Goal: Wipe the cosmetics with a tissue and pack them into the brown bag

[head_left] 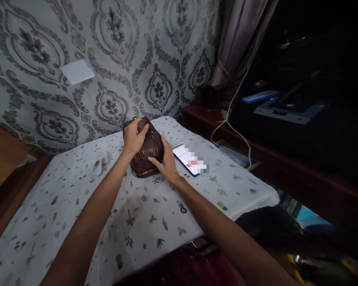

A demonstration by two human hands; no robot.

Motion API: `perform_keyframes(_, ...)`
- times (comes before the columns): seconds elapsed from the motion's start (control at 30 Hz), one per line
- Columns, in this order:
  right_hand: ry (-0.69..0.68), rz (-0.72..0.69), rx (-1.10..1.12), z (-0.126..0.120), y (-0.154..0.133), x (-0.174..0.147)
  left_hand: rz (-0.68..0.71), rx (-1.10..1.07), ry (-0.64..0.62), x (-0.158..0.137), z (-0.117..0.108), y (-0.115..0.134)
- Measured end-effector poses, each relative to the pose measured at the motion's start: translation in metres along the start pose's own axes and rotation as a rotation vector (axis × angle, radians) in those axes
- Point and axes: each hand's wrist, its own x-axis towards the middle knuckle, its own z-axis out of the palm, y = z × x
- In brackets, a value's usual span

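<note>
A dark brown leather bag (149, 147) with gold-coloured zips rests on the patterned white cloth (143, 222). My left hand (134, 137) is closed on its upper left part, thumb and fingers pressed to the leather near a zip. Against the bag's right side, my right hand (166, 163) grips it, with the thumb across the front and the fingers along the far edge. A phone (186, 159) with a lit screen lies just right of my right hand. Left of the bag is a small crumpled white cloth (102, 162).
A patterned wall (113, 59) with a white card (77, 71) on it stands behind. To the right are a dark red wooden desk (203, 115), a hanging white cable (241, 85) and a curtain (232, 43). A wooden panel (6, 155) borders the left side.
</note>
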Motion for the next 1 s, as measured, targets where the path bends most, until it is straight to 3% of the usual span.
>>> perform_keyframes(0.33,0.022,0.032,-0.012,0.004,0.001,0.001,0.007,0.036,-0.059,-0.002,-0.004,0.007)
perform_keyframes(0.7,0.062,0.030,-0.015,0.009,0.003,0.001,0.081,-0.072,-0.225,-0.007,-0.012,0.014)
perform_keyframes(1.0,-0.004,0.135,0.157,0.003,0.009,0.000,0.011,-0.136,-0.201,-0.007,-0.013,0.012)
